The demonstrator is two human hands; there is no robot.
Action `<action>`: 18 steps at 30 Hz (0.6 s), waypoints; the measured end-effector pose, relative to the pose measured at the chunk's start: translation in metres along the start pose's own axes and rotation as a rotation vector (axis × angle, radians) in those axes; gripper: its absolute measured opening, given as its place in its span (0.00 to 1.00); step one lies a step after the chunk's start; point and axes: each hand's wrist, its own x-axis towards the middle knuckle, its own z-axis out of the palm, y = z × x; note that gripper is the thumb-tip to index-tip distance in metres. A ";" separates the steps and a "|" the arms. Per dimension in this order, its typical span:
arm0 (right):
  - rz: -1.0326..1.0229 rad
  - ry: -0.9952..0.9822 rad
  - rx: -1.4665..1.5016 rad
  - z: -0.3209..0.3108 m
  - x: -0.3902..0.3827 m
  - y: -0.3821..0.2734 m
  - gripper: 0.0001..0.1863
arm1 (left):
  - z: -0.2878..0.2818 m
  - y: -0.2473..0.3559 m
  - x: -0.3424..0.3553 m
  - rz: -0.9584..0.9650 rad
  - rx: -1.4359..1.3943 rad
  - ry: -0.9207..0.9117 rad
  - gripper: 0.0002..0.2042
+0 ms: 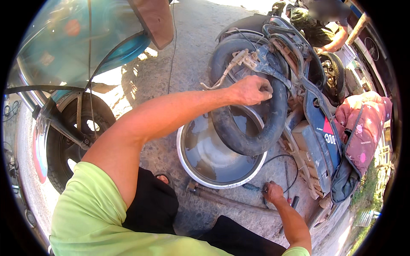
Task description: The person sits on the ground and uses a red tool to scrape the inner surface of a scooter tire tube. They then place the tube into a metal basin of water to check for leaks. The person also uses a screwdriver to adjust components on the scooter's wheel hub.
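Inner tube (273, 123), black, rounded: lower part overhanging the far right of a metal-rimmed basin (221, 186) of murky water, upper part against a stripped two-wheeler (318, 106). Whether it touches the water can't be told. Left hand (252, 90) over the tube, fingers curled in; can't tell if that grip is clamped on anything. Right hand (273, 192) low, just at the end of a slim bluish tool (252, 187); its grip too unclear to call. Long-handled hammer (230, 200) on the ground, near side of basin. Pink patterned cloth (363, 128) on the right.
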 end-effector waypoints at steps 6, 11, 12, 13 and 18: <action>-0.165 -0.086 -0.030 -0.022 0.002 0.007 0.12 | -0.028 -0.017 0.012 0.150 0.115 0.279 0.14; -0.070 -0.196 0.019 -0.061 -0.011 0.012 0.13 | -0.066 -0.040 0.031 0.155 0.380 0.600 0.12; -0.037 -0.219 0.024 -0.074 -0.020 0.011 0.13 | -0.073 -0.038 0.030 0.093 0.405 0.604 0.14; -0.004 -0.241 0.030 -0.082 -0.025 0.011 0.14 | -0.078 -0.043 0.035 0.083 0.450 0.610 0.14; 0.172 -0.408 0.524 -0.148 -0.078 0.003 0.12 | -0.079 -0.065 0.066 -0.007 0.665 0.591 0.14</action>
